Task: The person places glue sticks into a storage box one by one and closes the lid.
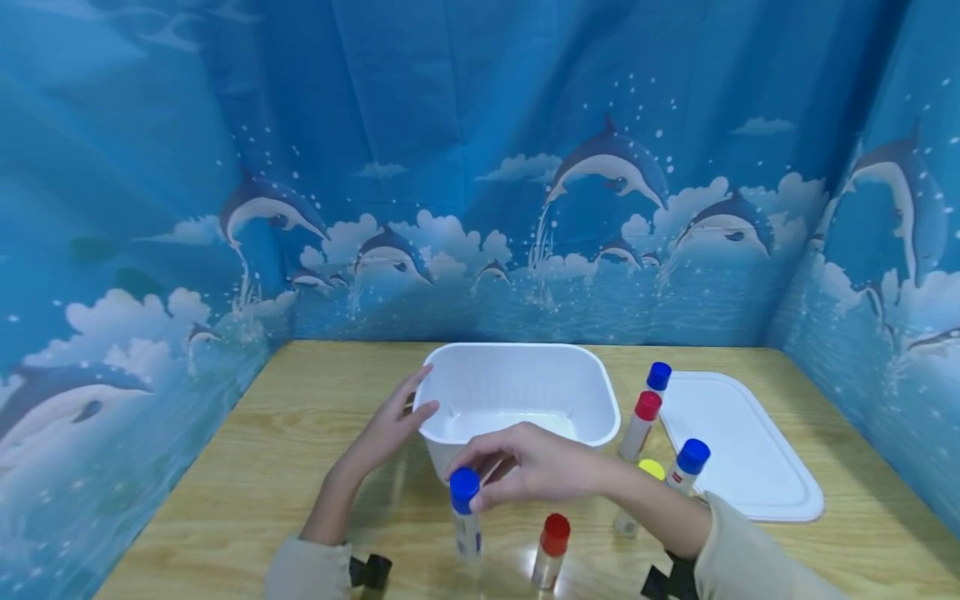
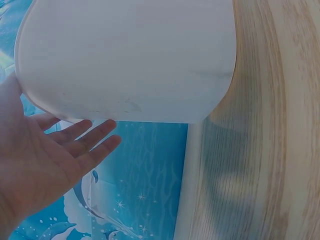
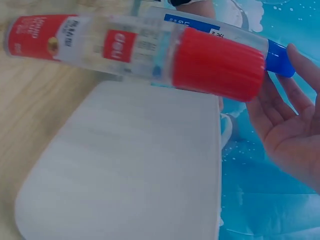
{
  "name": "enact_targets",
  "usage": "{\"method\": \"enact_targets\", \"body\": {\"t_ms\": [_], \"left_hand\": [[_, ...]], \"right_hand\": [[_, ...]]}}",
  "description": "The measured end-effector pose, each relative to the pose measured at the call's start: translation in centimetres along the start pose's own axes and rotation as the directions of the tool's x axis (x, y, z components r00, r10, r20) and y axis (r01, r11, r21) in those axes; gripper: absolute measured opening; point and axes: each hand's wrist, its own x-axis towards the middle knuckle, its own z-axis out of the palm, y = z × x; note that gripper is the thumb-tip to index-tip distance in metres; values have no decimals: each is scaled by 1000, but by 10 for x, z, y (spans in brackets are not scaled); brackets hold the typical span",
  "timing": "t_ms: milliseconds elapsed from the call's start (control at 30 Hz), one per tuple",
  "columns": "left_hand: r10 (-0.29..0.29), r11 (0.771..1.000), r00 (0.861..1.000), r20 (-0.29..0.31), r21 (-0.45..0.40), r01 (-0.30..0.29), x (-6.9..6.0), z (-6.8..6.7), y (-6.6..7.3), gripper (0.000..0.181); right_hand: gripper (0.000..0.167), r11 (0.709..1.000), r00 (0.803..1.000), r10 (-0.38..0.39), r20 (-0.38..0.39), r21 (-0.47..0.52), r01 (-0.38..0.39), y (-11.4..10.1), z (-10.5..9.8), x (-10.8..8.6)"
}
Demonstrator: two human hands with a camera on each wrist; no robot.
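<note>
The white tub [image 1: 517, 383] stands with its mouth up. My left hand [image 1: 393, 425] is at its left rim, the thumb over the edge; in the left wrist view that hand [image 2: 55, 155] has loose, spread fingers beside the tub's wall [image 2: 130, 60]. In front of the tub my right hand [image 1: 525, 471] pinches the blue cap of an upright glue bottle [image 1: 468, 533]; whether its base touches the table I cannot tell. The right wrist view shows the right hand [image 3: 295, 120] at that blue-capped bottle [image 3: 240, 42], behind a red-capped bottle [image 3: 135, 47], which stands nearby [image 1: 551, 554].
Right of the tub stand a blue-capped bottle [image 1: 658, 377], a red-capped one [image 1: 639, 425], another blue-capped one [image 1: 686, 465] and a yellow-capped one [image 1: 651, 469], partly behind my right forearm. A white lid [image 1: 738, 450] lies at the right. A dolphin-printed curtain [image 1: 465, 167] surrounds the table.
</note>
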Motion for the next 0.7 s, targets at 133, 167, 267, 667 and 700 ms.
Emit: {"method": "enact_targets", "body": {"t_ms": [133, 167, 267, 667, 700], "left_hand": [[-8, 1000, 1000, 0, 7, 8, -1, 0, 1, 66], [-10, 1000, 1000, 0, 10, 10, -1, 0, 1, 65], [-5, 1000, 1000, 2, 9, 5, -1, 0, 2, 61], [75, 997, 997, 11, -26, -75, -1, -1, 2, 54], [78, 996, 997, 11, -32, -78, 0, -1, 1, 53]], "right_hand": [[29, 1000, 1000, 2, -27, -28, -3, -8, -4, -1], [30, 999, 999, 1, -33, -40, -2, -10, -4, -1], [30, 998, 999, -6, -47, -69, 2, -16, -7, -1], [33, 978, 985, -48, -166, -210, 12, -45, -19, 2], [34, 976, 983, -47, -178, -216, 8, -47, -20, 2]]}}
